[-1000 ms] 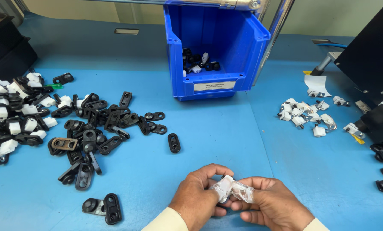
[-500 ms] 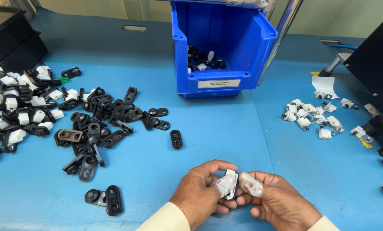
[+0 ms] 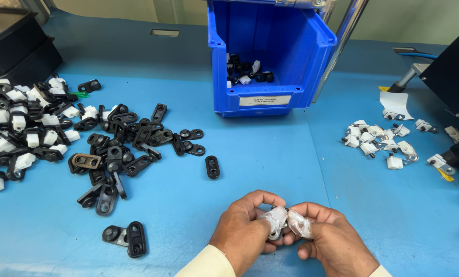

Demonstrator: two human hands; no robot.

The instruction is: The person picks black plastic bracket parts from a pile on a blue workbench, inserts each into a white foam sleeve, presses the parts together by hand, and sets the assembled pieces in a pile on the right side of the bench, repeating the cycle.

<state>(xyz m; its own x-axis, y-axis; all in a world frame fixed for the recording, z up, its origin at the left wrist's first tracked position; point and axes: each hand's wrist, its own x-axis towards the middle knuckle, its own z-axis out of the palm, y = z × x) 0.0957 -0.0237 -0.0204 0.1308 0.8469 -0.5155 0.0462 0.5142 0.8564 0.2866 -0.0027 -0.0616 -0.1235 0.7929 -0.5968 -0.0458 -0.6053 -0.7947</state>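
Note:
My left hand (image 3: 245, 231) and my right hand (image 3: 328, 241) meet low in the middle of the view, above the blue table (image 3: 270, 174). Together they pinch a small part (image 3: 276, 233) between thumbs and forefingers; the fingertips are wrapped in whitish tape or finger covers. The part is mostly hidden, with only a dark, metallic bit showing under the left thumb. A lone black oval plate (image 3: 212, 166) lies on the table just above my hands. Nearest my left hand is a black hinged pair of plates (image 3: 127, 237).
A heap of black plates (image 3: 122, 149) spreads over the left, with black-and-white assembled pieces (image 3: 19, 128) at the far left. A blue bin (image 3: 270, 56) holding a few parts stands at the back centre. Small white clips (image 3: 378, 141) lie to the right, beside a black machine (image 3: 452, 77).
The view has shifted slightly. My hands stay together in the same spot, turning the small part a little between the fingertips.

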